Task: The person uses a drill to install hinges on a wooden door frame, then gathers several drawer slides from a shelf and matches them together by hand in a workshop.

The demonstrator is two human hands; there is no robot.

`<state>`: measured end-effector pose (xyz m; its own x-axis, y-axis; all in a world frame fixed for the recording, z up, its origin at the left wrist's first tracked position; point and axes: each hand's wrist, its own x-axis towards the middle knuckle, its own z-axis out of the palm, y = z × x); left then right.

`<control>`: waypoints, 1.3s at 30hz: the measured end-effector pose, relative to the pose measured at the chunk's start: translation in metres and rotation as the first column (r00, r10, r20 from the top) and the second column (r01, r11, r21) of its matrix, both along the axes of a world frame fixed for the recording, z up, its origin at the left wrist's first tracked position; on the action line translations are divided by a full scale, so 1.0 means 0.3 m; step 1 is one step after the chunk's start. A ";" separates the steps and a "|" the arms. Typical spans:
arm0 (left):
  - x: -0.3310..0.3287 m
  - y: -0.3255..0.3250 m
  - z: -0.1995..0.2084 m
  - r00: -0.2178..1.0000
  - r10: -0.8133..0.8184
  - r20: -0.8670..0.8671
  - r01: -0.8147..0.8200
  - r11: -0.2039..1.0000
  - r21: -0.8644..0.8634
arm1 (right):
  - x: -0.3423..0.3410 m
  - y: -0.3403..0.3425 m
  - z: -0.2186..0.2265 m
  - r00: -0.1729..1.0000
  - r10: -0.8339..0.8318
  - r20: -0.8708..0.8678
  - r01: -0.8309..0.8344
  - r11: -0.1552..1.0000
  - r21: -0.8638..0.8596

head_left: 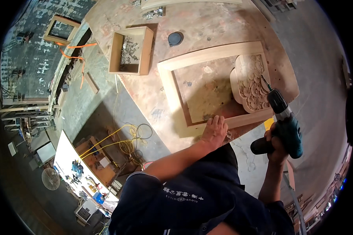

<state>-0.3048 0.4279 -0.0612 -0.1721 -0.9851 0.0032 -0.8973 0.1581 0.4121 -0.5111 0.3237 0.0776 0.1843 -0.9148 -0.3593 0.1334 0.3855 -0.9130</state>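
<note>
A pale wooden frame [169,84] lies on the workbench before me. At its right end sits a carved wooden panel [250,84] with scrolling relief, partly within the opening. My left hand [215,134] grips the frame's near rail, its fingers curled over the wood. My right hand [277,147] is wrapped around the handle of a teal and black cordless drill [288,127]. The drill's thin bit [266,83] points up and left, by the panel's right side and the frame's right rail. Whether the tip touches wood I cannot tell.
An open wooden box [144,53] of screws stands on the workbench [145,92], left of a round dark object [175,38]. Metal hinges [155,13] lie farther back. Yellow cable [125,145] coils on the floor at left, near a lit side table [68,156] with tools.
</note>
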 end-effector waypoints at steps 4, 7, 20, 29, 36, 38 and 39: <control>-0.040 -0.013 -0.056 0.983 -0.025 0.179 0.014 0.998 0.060 | 0.008 0.030 0.019 1.000 0.003 0.004 -0.003 1.000 -0.009; -0.041 -0.013 -0.083 0.983 -0.021 0.183 0.004 0.996 0.091 | -0.003 0.052 0.033 1.000 0.016 0.013 -0.016 0.999 -0.047; 0.756 -0.338 -0.059 0.630 0.711 0.312 -0.771 0.621 0.142 | -0.113 0.116 0.037 0.998 -0.015 0.054 0.020 0.996 -0.083; 0.846 -0.533 0.069 0.817 0.373 0.439 -0.575 0.582 0.576 | -0.056 0.100 0.026 0.999 0.010 0.043 -0.010 1.000 0.012; 0.955 -0.500 0.008 0.810 0.499 0.309 -0.578 0.587 0.567 | -0.025 0.075 0.032 1.000 0.019 0.022 -0.019 1.000 0.000; 0.990 -0.465 -0.024 0.791 0.553 0.262 -0.590 0.578 0.564 | -0.018 0.069 0.027 0.999 0.037 0.018 -0.036 0.999 -0.026; 0.995 -0.446 -0.037 0.765 0.599 0.236 -0.615 0.571 0.544 | -0.015 0.067 0.028 0.999 0.037 0.018 -0.037 0.999 -0.026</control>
<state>-0.0062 0.2940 -0.0722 0.4743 -0.6676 -0.5739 -0.7055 -0.6782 0.2058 -0.5155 0.3438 0.0860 0.2248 -0.9160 -0.3324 0.1365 0.3674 -0.9200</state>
